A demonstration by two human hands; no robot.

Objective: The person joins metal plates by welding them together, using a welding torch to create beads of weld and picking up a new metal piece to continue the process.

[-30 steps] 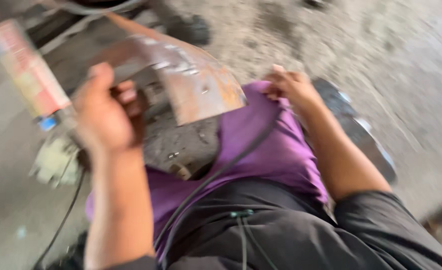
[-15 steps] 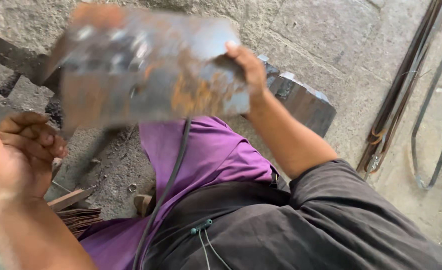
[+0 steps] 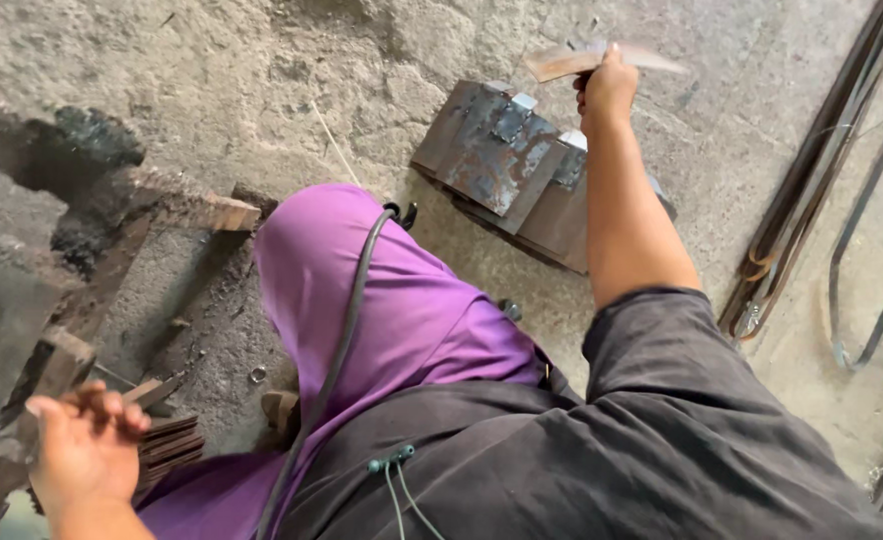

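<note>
My right hand (image 3: 607, 88) is stretched out to the far right and grips a rusty metal plate (image 3: 562, 62), held edge-on above the floor. Just below it lies a stack of similar rusty steel plates (image 3: 502, 165) on the concrete. My left hand (image 3: 82, 450) hangs at the lower left, fingers loosely curled and holding nothing, close to a small pile of flat metal strips (image 3: 167, 440). My purple-clad knee (image 3: 362, 290) sits between the two hands, with a black cable (image 3: 347, 310) running over it.
Rough concrete floor (image 3: 262, 80) all around. Blackened wooden blocks and a frame (image 3: 82, 230) stand at the left. Long steel rods and bent bars (image 3: 822, 190) lie along the right edge. A small metal ring (image 3: 258, 375) lies near my foot.
My right hand carried the plate from in front of me out to the right, over the stack. My left hand let go of it and dropped to the lower left.
</note>
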